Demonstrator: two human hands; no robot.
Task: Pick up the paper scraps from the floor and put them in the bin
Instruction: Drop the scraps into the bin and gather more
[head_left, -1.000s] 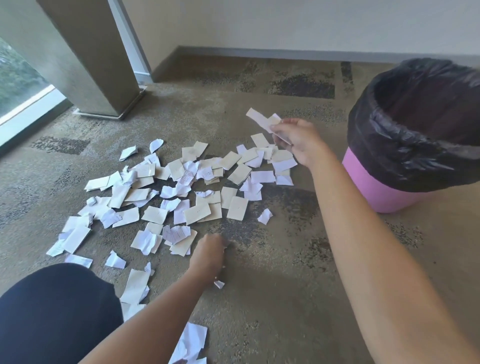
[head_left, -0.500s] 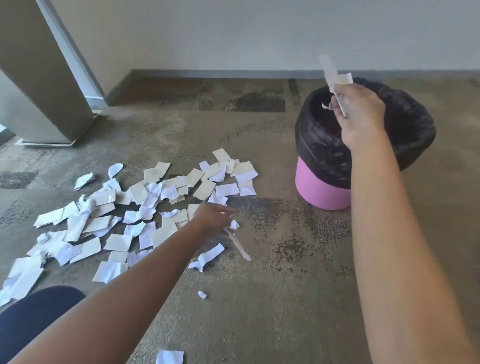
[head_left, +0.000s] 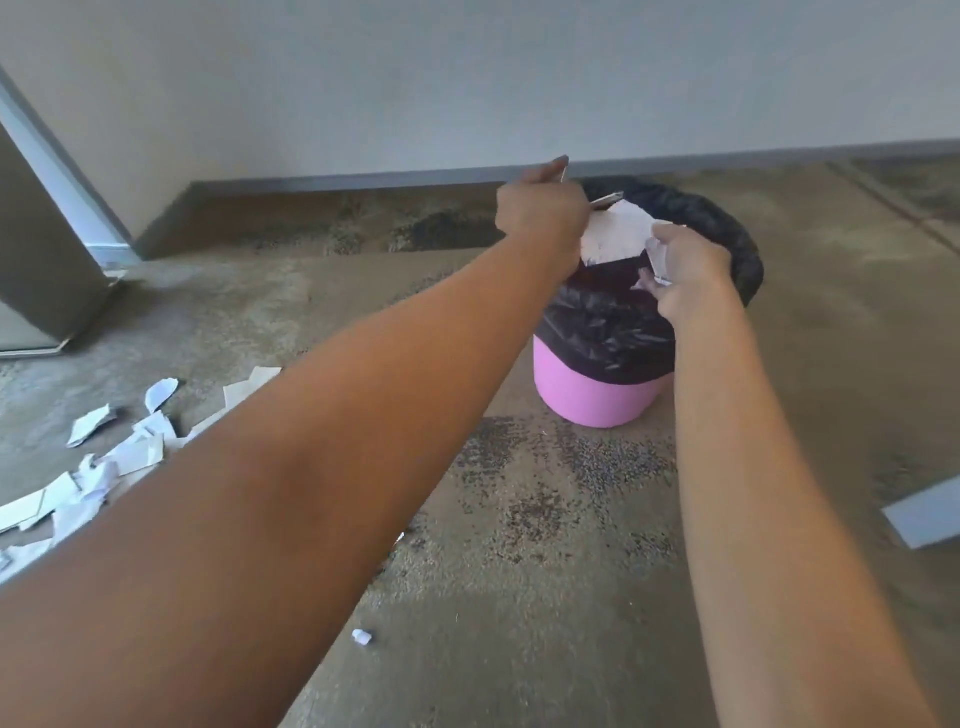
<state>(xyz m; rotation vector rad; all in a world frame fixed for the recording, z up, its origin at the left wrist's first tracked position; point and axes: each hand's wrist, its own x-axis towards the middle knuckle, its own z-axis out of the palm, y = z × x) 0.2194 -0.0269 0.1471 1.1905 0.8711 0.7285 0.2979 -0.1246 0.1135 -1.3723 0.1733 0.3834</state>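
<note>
Head view, both hands over the pink bin (head_left: 597, 395), left hand (head_left: 540, 218) gripping paper scraps (head_left: 615, 236) beneath curled fingers, right hand (head_left: 685, 270) pinching smaller scraps (head_left: 658, 265) at its fingertips

Under both hands, the bin (head_left: 597, 395) looks like smooth pink plastic with a dull sheen, lined with a thin black plastic bag (head_left: 608, 332) that is crinkled and glossy. The paper scraps (head_left: 615, 234) between the left hand (head_left: 540, 213) and right hand (head_left: 685, 265) are matt white and creased, as are those on the floor (head_left: 519, 519) far left of the left hand. The floor is a rough, speckled carpet; the wall (head_left: 467, 78) beyond the hands is flat matt paint
</note>
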